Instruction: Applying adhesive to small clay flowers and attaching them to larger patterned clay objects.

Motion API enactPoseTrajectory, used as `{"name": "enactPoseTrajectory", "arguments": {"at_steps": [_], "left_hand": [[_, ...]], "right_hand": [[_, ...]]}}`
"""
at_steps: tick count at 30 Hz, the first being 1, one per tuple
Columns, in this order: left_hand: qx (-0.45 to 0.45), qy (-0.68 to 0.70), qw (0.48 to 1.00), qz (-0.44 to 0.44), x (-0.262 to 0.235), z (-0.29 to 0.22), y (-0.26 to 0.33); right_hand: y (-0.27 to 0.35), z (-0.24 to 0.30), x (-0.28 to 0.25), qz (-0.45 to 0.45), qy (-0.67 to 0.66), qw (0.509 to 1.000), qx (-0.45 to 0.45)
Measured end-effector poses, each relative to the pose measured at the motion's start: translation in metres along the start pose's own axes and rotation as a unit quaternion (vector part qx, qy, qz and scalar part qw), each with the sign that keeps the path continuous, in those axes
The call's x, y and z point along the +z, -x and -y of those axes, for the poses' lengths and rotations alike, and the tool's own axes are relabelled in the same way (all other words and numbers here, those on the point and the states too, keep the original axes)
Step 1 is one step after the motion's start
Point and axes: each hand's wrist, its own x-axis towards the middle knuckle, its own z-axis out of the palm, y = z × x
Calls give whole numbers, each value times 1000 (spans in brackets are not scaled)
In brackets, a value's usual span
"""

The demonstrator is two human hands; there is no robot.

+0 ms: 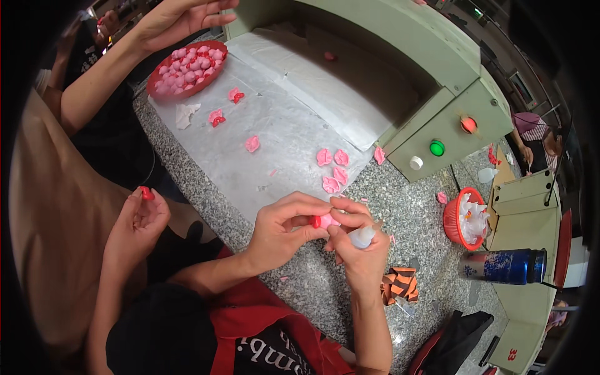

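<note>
My left hand [284, 228] pinches a small pink and red piece [322, 220] between thumb and fingers above the speckled granite counter [312, 281]. My right hand [359, 247] meets it from the right, holding a small white squeeze bottle [362, 236] with the fingertips against the piece. Several finished pink pieces [331, 169] lie just beyond my hands, on the edge of a translucent plastic sheet [281, 125].
A red oval tray [155, 76] of pink pieces stands far left. A co-worker's hand [137, 219] holds a red bit; another hand [181, 19] hovers over the tray. At right are a green machine [437, 148], a red basket [451, 219], a blue bottle [503, 267] and an orange striped item [400, 284].
</note>
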Motion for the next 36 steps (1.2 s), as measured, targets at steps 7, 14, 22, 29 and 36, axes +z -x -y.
{"name": "enactPoseTrajectory", "arguments": {"at_steps": [7,14,22,29,36], "left_hand": [[-21,24,999,-23,1,-7,4],[-46,61,997,-8,0,-10,4],[-151,148,977,5,-3,-16,-2],[-98,154,981,58,-3,-9,1],[-100,127,985,52,-3,-16,0]], "right_hand": [[-34,5,-35,-251,48,966,-31],[-83,-38,-99,-384,473,757,-238],[0,7,-9,-9,101,995,-15],[6,1,-7,-28,82,991,104],[-67,-20,-80,-247,501,778,-286]]}}
